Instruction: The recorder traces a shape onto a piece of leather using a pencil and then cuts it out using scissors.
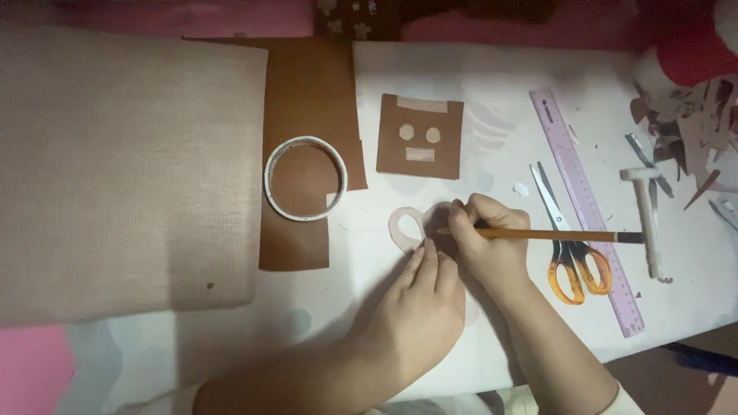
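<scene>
1. Pinkish-beige cutout (405,228), loop-shaped with a teardrop hole, lies flat on the white tabletop (477,92), just left of both my hands.
2. Head view, right hand (488,238): fingers closed around a wooden pencil (553,235). The pencil's long axis runs almost level, left to right. Its tip end sits under my fingers at the cutout's right edge, and its dark back end points at the scissors (573,253).
3. Left hand (419,303): holds nothing, fingers flat and together, fingertips pressing down at the cutout's lower right edge. It comes in from below, the right hand from the right.
4. Key relation: the cutout lies left of the pencil grip, in line with the pencil axis. Both hands are at its right side, and the left hand's fingertips are the nearer.
5. Around: brown square with two round holes and a slot (420,137) above the hands; tape ring (305,177) on brown sheet (307,92) up left; big beige ribbed sheet (123,169) far left; purple ruler (588,207) right of the scissors; scraps (692,131) at the far right.
</scene>
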